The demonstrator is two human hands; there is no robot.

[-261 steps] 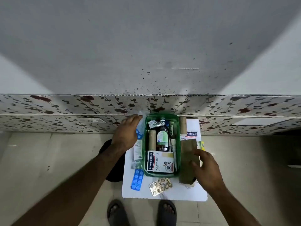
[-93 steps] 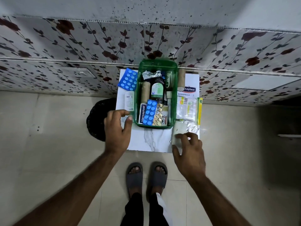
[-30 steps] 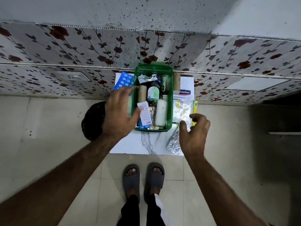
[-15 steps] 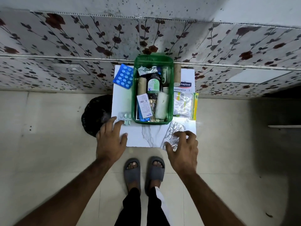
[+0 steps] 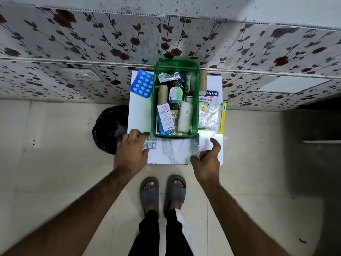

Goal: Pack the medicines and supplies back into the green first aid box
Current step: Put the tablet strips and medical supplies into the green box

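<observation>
The green first aid box (image 5: 176,64) stands open on a small white marble-top table (image 5: 171,153). Inside it are a dark bottle (image 5: 176,93), brown rolls, a white gauze roll (image 5: 184,117), a white carton and blister strips. My left hand (image 5: 132,150) pinches a small silver blister strip (image 5: 150,143) at the box's front left corner. At the table's front right, my right hand (image 5: 206,160) grips a silver foil packet (image 5: 204,143), tilted up with its white side showing. A blue blister pack (image 5: 141,85) lies left of the box.
Right of the box lie a brown roll (image 5: 203,80), a Hansaplast carton (image 5: 212,96) and a clear packet with a yellow edge (image 5: 210,117). A black bin (image 5: 108,126) sits on the floor to the left. A flowered wall panel runs behind the table. My slippered feet stand just before it.
My left hand has closed on the small silver strip by the box corner. My right hand has tipped the foil packet up off the table.
</observation>
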